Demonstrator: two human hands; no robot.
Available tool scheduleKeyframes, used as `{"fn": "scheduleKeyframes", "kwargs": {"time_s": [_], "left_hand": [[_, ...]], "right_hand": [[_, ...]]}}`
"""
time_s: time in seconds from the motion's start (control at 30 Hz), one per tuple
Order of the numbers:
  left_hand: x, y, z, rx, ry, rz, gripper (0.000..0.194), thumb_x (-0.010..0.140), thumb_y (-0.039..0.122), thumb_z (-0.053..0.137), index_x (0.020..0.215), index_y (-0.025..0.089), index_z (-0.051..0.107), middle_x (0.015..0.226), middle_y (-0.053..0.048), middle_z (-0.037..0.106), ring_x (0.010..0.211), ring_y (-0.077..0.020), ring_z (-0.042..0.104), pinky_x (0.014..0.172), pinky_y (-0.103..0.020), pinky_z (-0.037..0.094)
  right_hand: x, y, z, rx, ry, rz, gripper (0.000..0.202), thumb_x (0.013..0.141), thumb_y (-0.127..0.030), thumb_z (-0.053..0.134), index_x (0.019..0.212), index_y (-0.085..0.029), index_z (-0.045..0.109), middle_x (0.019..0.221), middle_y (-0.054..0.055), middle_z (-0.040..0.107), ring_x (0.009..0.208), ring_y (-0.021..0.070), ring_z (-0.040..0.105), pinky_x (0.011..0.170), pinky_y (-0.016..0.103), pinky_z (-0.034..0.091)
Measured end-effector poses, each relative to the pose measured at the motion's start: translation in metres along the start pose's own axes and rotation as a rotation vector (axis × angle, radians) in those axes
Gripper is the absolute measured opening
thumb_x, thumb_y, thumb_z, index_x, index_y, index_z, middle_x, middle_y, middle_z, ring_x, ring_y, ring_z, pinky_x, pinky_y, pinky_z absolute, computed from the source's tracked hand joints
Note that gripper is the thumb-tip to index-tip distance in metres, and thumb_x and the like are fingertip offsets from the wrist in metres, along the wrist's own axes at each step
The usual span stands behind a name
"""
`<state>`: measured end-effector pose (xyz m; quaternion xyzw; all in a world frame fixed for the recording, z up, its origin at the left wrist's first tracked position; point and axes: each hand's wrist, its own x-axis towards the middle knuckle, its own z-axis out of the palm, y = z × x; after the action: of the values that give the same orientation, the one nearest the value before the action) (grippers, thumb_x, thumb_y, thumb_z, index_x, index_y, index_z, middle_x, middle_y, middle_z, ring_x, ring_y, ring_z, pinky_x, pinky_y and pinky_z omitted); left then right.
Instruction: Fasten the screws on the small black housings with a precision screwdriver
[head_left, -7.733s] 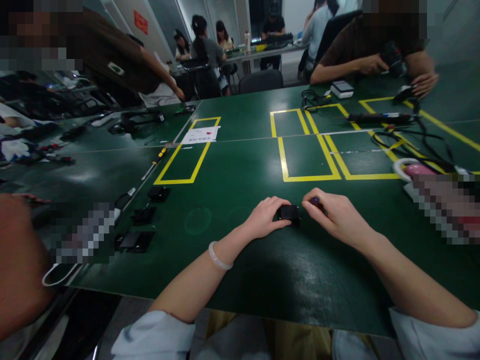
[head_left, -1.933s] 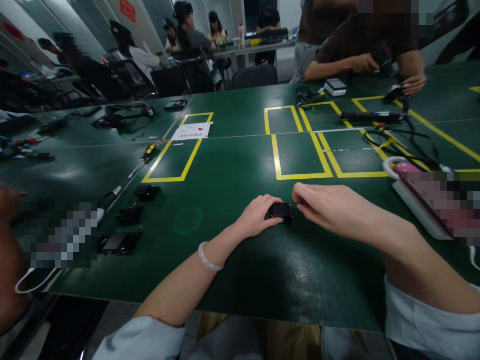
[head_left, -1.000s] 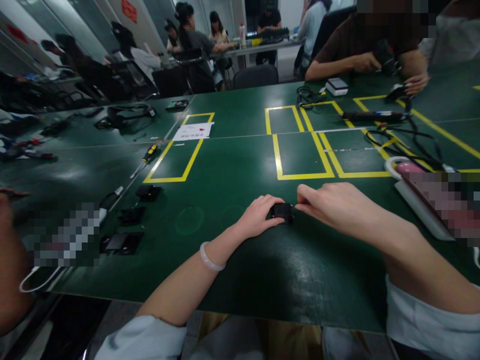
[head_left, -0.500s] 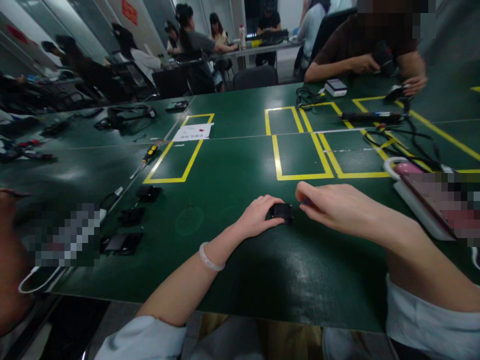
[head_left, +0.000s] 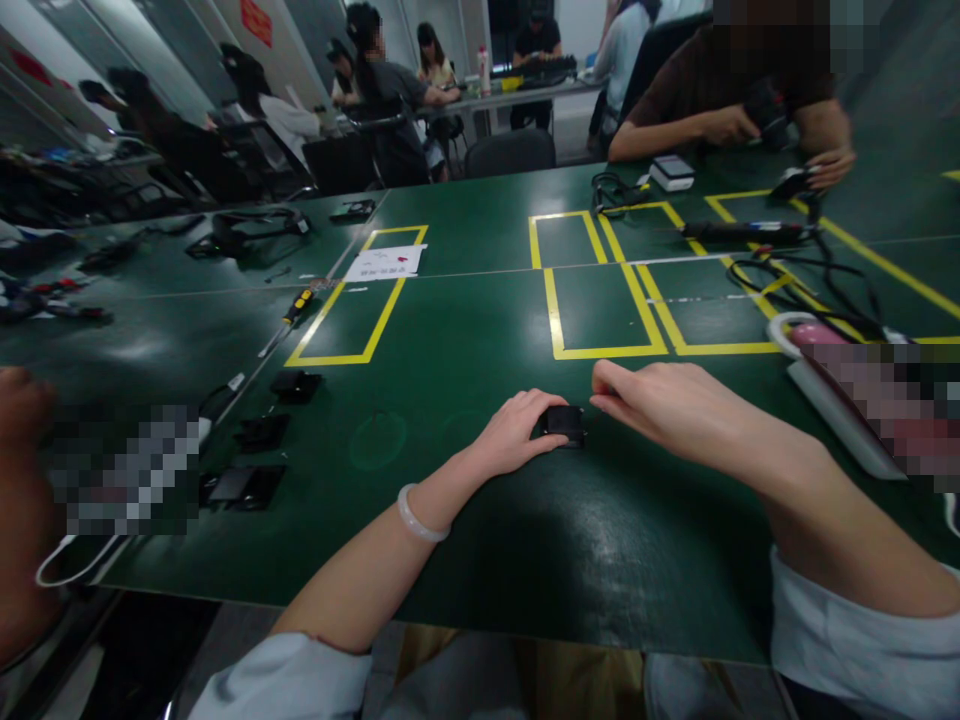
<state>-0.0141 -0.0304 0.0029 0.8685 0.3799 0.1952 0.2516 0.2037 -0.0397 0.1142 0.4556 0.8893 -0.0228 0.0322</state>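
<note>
My left hand [head_left: 523,428] rests on the green table, its thumb and fingers gripping a small black block [head_left: 568,426] that lies on the tabletop. Tiny points stick out from the block's right end. Just to the right of that end, my right hand [head_left: 637,396] is held in a pinch, the fingertips apart from the block by a small gap. Whatever those fingers hold, if anything, is hidden behind the hand.
Several black parts [head_left: 259,432] lie at left near a screwdriver [head_left: 298,306]. A white paper [head_left: 386,263] sits among yellow tape outlines [head_left: 607,353]. A pink-and-white device [head_left: 832,350] stands at right. Opposite, a person's hand [head_left: 731,128] grips a dark tool; another person's arm [head_left: 26,480] is at left.
My right hand has turned slightly, and the dark spot seen between its fingers is now hidden. My left hand and the black block stay put. The neighbour's hand at left has moved up.
</note>
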Motion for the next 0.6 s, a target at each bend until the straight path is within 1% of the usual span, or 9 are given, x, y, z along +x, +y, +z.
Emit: {"fn": "scheduleKeyframes", "kwargs": {"time_s": [0.13,0.27,0.37,0.5,0.6], "left_hand": [[0.0,0.0012,-0.0007,0.0,0.002,0.002,0.038,0.091,0.043,0.056,0.121,0.021,0.051,0.114,-0.008,0.058,0.105,-0.0243,0.053,0.091,-0.036,0.043],[-0.0002,0.0015,-0.0003,-0.004,0.007,0.003,0.039,0.09,0.043,0.057,0.121,0.021,0.051,0.114,-0.008,0.058,0.106,-0.0244,0.053,0.092,-0.036,0.042],[-0.0002,0.0016,-0.0002,0.001,0.004,-0.004,0.039,0.09,0.044,0.057,0.122,0.021,0.051,0.114,-0.008,0.058,0.106,-0.0244,0.053,0.092,-0.037,0.042],[-0.0002,0.0022,-0.0008,0.01,-0.013,-0.008,0.04,0.091,0.044,0.056,0.123,0.021,0.05,0.114,-0.008,0.058,0.105,-0.0246,0.053,0.092,-0.037,0.042],[0.0,0.002,-0.0009,0.012,-0.012,-0.009,0.039,0.09,0.044,0.056,0.122,0.022,0.051,0.114,-0.008,0.058,0.105,-0.0246,0.053,0.092,-0.037,0.042]], "right_hand": [[-0.001,-0.0004,-0.0015,0.084,-0.021,-0.057,0.019,0.098,-0.032,0.029,0.093,-0.021,0.044,0.068,0.001,0.06,0.058,0.0164,0.057,0.051,0.027,0.022],[-0.0025,0.0,-0.0025,0.122,-0.035,-0.067,0.019,0.098,-0.032,0.029,0.093,-0.022,0.044,0.071,0.001,0.06,0.058,0.015,0.056,0.051,0.027,0.022],[-0.0023,0.0016,-0.0005,0.091,-0.003,-0.046,0.019,0.097,-0.034,0.031,0.095,-0.021,0.045,0.072,0.001,0.061,0.06,0.0156,0.057,0.052,0.027,0.023],[-0.0005,0.0025,0.0009,-0.02,0.042,0.033,0.028,0.097,-0.043,0.033,0.092,-0.021,0.048,0.068,0.002,0.061,0.06,0.0184,0.058,0.051,0.027,0.02],[0.0002,0.0008,-0.0011,-0.034,0.018,0.039,0.028,0.098,-0.039,0.031,0.09,-0.021,0.05,0.066,0.002,0.061,0.06,0.0191,0.06,0.051,0.027,0.02]]}}
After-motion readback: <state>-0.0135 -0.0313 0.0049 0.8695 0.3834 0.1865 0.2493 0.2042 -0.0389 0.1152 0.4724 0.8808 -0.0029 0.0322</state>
